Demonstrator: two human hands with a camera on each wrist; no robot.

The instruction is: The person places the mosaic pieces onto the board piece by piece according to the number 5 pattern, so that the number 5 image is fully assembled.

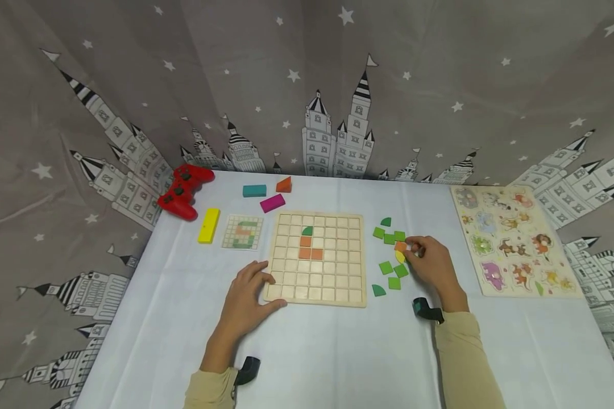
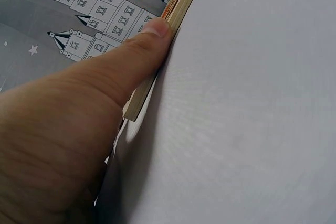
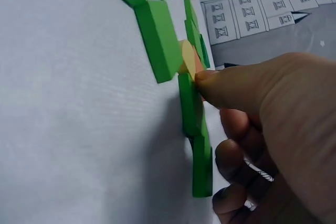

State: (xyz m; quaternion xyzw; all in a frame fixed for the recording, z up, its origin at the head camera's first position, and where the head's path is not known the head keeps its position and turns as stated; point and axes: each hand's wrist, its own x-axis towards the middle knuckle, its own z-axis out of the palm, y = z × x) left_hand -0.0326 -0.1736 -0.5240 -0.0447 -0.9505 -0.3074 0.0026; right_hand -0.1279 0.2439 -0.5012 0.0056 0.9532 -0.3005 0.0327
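Filling grid board (image 1: 317,258): three orange, one green placed, most cells bare; right hand (image 1: 432,265) grip pinching orange tile (image 1: 400,246), left hand (image 1: 248,295) flat, steadying board.

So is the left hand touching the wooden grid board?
Touching. The left wrist view shows the left hand with its thumb pressed against the wooden grid board edge.

Left hand (image 1: 248,295): flat, fingers spread and straight, thumb extended.
Right hand (image 1: 432,264): fingers curled, fingertips (image 3: 206,77) pinching together.
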